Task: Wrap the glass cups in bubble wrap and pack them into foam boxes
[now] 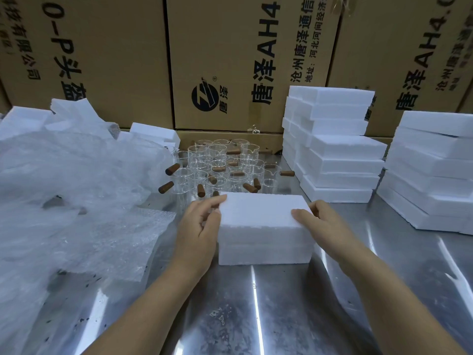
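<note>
Foam box (258, 221) sits ctr on the steel table (256, 316), lid on, seam visible across the front face. Flat on the surface, long side toward the camera.

Left hand (198, 226) grasps the box's L end: index along the top far corner, thumb at the near top edge, palm against the end face. Right hand (325, 224) grasps the R end: thumb lies on top of the lid, other fingers wrap round the end, tips hidden behind the box.

Just behind the box: cluster of glass cups (220, 162), upright, packed close, w/ spouts and brown side handles (172, 169) sticking out. Unwrapped.

Left of box: big loose heap of bubble wrap (76, 188), one flat sheet edge reaching near the left hand. Foam pieces (25, 121) poke out behind the heap.

Right: two stacks of closed foam boxes, near stack (337, 149) beside the cups, far-right stack (435, 170) slightly askew.

Back: wall of cardboard cartons (230, 47) w/ printed text.
</note>
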